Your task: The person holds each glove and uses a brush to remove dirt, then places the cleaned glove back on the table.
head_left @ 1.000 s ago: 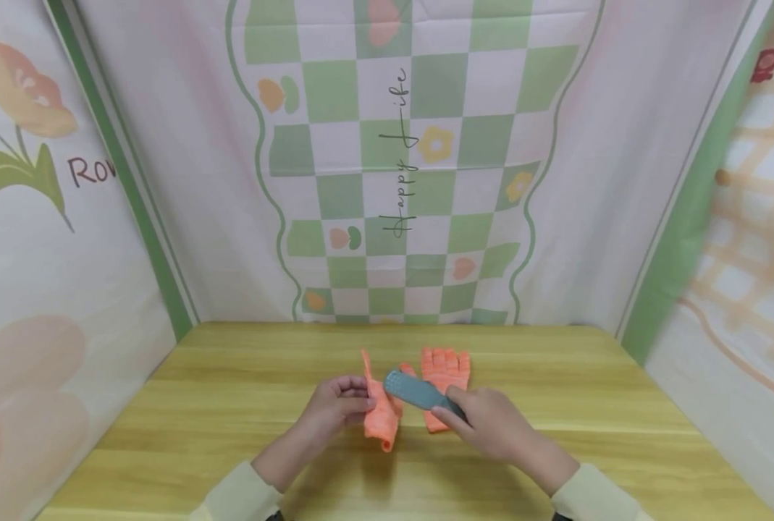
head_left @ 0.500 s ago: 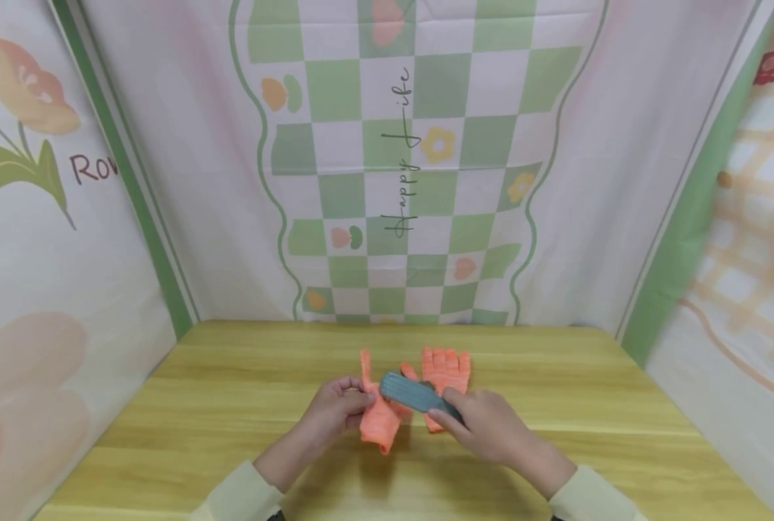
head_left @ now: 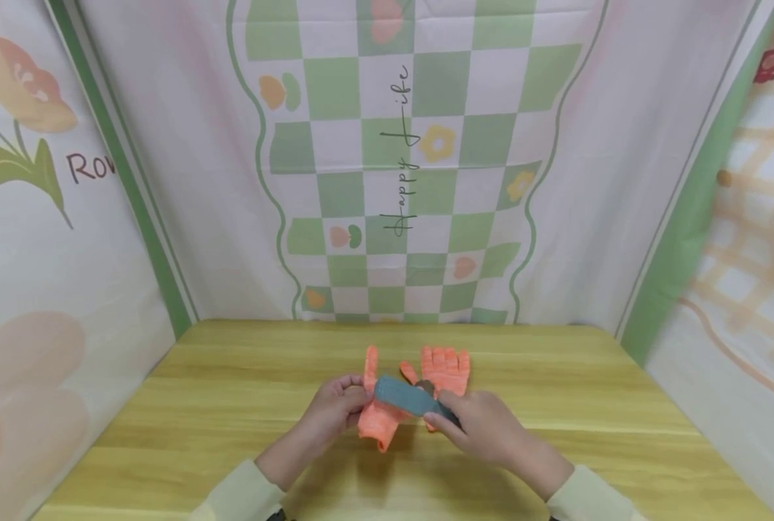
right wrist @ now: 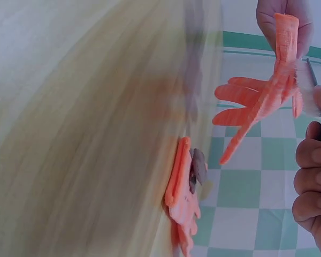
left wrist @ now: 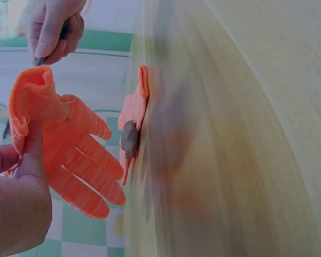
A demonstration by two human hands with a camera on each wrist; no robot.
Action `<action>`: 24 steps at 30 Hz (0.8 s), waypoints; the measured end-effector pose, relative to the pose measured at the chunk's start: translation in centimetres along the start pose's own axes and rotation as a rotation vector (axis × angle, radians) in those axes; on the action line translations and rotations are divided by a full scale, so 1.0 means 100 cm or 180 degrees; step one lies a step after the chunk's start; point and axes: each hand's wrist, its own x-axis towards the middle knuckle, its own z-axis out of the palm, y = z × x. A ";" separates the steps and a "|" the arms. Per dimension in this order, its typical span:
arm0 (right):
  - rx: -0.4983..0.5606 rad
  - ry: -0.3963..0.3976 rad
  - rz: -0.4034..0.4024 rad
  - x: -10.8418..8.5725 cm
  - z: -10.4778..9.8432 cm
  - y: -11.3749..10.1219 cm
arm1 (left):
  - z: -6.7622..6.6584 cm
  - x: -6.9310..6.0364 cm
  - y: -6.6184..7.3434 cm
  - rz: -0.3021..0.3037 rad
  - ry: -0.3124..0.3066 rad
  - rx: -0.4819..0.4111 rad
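Observation:
My left hand (head_left: 334, 407) pinches an orange knit glove (head_left: 375, 421) near its cuff and holds it above the table. In the left wrist view, that glove's fingers (left wrist: 85, 174) hang spread and its cuff gapes. My right hand (head_left: 491, 427) grips the handle of a grey-blue brush (head_left: 405, 396), its head lying across the raised glove. Pale bristles (right wrist: 306, 88) face the glove in the right wrist view. A second orange glove (head_left: 448, 367) lies on the table behind the brush, partly hidden, with a grey-brown lump (left wrist: 129, 139) on it.
The wood-grain table (head_left: 243, 398) extends to both sides of the hands. Behind it hangs a green-and-white checked curtain (head_left: 387, 159), and printed fabric panels stand at the left (head_left: 28, 260) and right (head_left: 751, 239).
The brush has shifted a little left and down across the held glove. That glove has turned, showing more of its face, and the lump on the other glove has come into the head view.

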 end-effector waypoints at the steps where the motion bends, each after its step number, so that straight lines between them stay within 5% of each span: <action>1: -0.0003 0.0005 -0.0003 0.000 0.001 0.001 | 0.000 0.000 0.000 0.0002 0.0026 -0.0011; 13: -0.0203 0.0249 -0.0226 -0.009 0.008 0.013 | 0.002 0.002 -0.003 0.0039 0.0204 0.0051; 24: -0.0348 -0.0159 0.0270 -0.020 0.002 0.025 | 0.001 0.002 0.001 0.0057 0.0315 0.0032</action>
